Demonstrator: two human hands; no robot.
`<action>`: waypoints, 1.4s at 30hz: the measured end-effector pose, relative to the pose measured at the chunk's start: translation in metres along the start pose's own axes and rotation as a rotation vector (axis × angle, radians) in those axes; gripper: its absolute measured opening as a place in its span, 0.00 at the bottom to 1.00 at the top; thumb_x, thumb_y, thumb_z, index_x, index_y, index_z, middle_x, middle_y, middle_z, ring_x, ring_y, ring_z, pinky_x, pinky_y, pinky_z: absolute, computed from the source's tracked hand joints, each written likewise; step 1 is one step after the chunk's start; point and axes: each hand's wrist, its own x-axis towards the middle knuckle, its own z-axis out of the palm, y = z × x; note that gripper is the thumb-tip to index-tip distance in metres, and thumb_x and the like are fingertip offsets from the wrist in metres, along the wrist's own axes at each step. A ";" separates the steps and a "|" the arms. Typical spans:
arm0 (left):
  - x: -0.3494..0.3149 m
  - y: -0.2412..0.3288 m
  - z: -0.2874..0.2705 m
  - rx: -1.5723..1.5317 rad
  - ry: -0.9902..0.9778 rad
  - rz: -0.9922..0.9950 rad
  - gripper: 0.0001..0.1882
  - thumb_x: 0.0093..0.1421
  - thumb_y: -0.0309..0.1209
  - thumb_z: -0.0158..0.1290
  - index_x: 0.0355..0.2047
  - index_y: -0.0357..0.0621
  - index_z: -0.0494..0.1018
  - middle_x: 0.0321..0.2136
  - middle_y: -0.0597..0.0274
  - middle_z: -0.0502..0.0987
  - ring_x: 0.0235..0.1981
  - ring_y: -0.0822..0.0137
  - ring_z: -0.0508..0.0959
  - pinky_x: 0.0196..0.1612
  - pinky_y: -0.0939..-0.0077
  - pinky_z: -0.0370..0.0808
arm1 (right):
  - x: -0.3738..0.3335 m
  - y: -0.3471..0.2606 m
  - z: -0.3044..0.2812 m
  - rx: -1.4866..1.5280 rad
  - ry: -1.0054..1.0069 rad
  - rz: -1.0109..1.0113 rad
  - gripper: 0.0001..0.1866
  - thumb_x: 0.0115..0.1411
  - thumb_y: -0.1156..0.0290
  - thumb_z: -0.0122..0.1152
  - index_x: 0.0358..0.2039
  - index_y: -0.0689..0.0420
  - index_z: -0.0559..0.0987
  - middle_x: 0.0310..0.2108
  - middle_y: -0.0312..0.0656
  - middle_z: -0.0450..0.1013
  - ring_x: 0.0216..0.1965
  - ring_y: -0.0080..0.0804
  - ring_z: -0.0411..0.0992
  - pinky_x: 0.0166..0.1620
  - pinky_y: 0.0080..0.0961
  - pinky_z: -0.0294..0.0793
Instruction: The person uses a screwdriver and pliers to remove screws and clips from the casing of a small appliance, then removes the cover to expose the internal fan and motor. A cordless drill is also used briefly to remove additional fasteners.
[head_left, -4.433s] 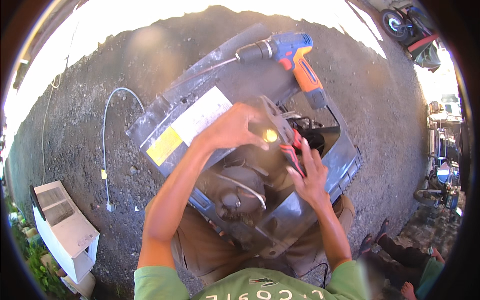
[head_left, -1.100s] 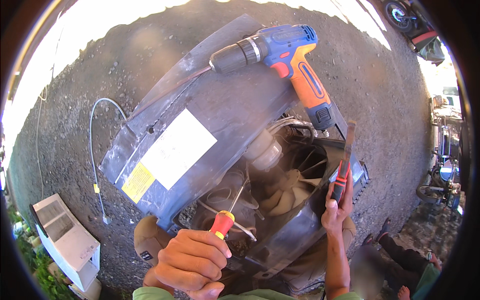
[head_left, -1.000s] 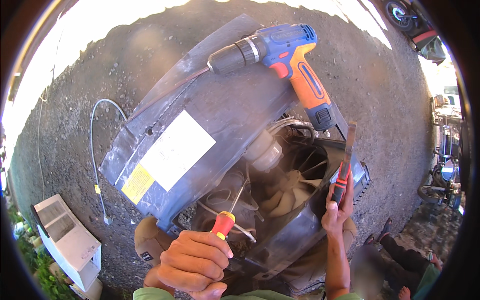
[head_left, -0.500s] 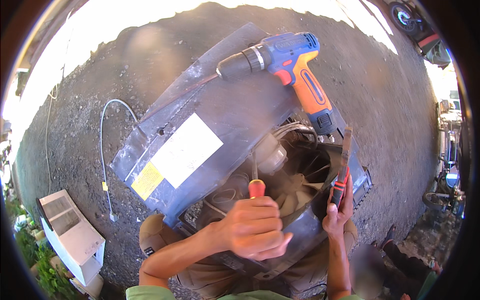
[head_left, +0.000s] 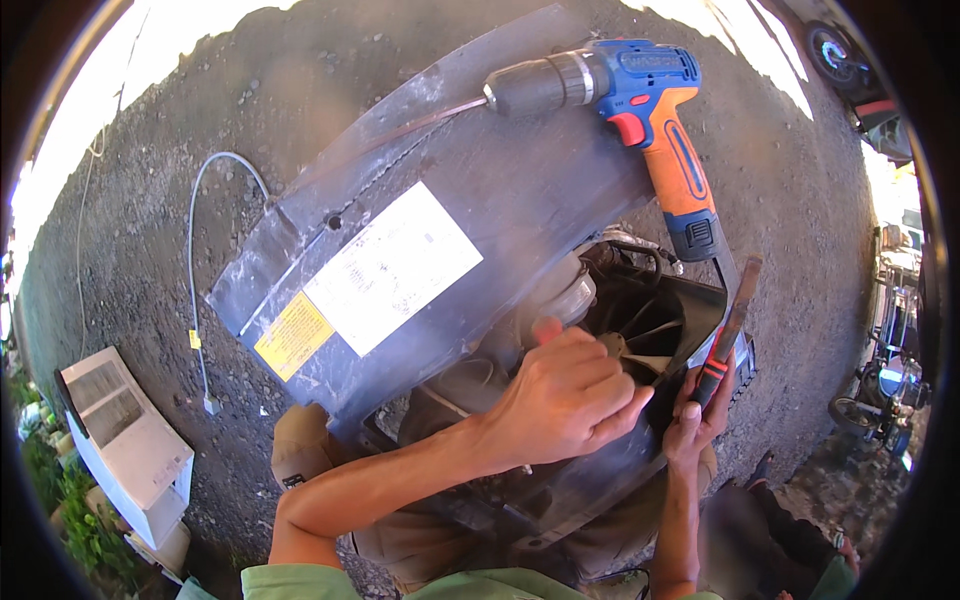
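My left hand [head_left: 575, 395] is closed in a fist around a screwdriver. Only the end of its red handle [head_left: 547, 330] shows above the fist; its shaft cannot be made out. The fist is over an open dark housing [head_left: 590, 495], beside the pale fan [head_left: 640, 358] and the rounded motor [head_left: 565, 295]. At the housing's right side, my right hand [head_left: 700, 420] grips a tool with a red-and-black handle [head_left: 711, 375]. A long, flat, brownish blade-like piece [head_left: 742, 300] rises above that handle; the tool's exact kind is unclear.
A blue-and-orange cordless drill [head_left: 655, 130] with a long bit lies on the large dark panel [head_left: 530, 190], which bears white and yellow labels. Left are a grey cable [head_left: 192, 260] and a white box-shaped unit [head_left: 130, 430]. Another person [head_left: 750, 530] is at the lower right.
My left fist has moved right and up, and the screwdriver shaft no longer shows. My right hand and its tool appear shifted right, as the whole view has also moved.
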 end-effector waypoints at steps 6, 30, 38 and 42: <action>0.012 -0.011 -0.008 -0.061 0.102 -0.294 0.23 0.46 0.38 0.71 0.19 0.41 0.67 0.16 0.58 0.67 0.19 0.57 0.67 0.24 0.64 0.65 | 0.006 -0.005 0.007 -0.019 0.060 -0.058 0.52 0.60 0.35 0.55 0.68 0.69 0.56 0.49 0.42 0.71 0.34 0.21 0.67 0.35 0.16 0.66; 0.042 -0.043 -0.050 -0.293 -0.661 -0.275 0.23 0.55 0.45 0.65 0.20 0.38 0.69 0.14 0.63 0.63 0.19 0.68 0.63 0.25 0.68 0.61 | 0.009 -0.011 0.016 -0.005 0.095 -0.157 0.51 0.60 0.34 0.55 0.69 0.64 0.57 0.28 0.34 0.67 0.20 0.14 0.59 0.21 0.13 0.54; 0.044 -0.049 -0.046 -0.316 -0.631 -0.241 0.24 0.56 0.45 0.64 0.19 0.38 0.68 0.14 0.63 0.61 0.19 0.69 0.62 0.24 0.68 0.60 | 0.007 -0.014 0.019 -0.020 0.121 -0.149 0.50 0.61 0.35 0.55 0.68 0.64 0.58 0.28 0.34 0.67 0.20 0.14 0.59 0.21 0.14 0.55; 0.043 -0.048 -0.049 -0.316 -0.649 -0.239 0.24 0.56 0.44 0.65 0.19 0.38 0.68 0.15 0.64 0.61 0.20 0.70 0.62 0.25 0.68 0.60 | 0.007 -0.015 0.017 -0.020 0.083 -0.178 0.48 0.62 0.37 0.55 0.68 0.64 0.58 0.30 0.35 0.67 0.21 0.15 0.59 0.22 0.14 0.56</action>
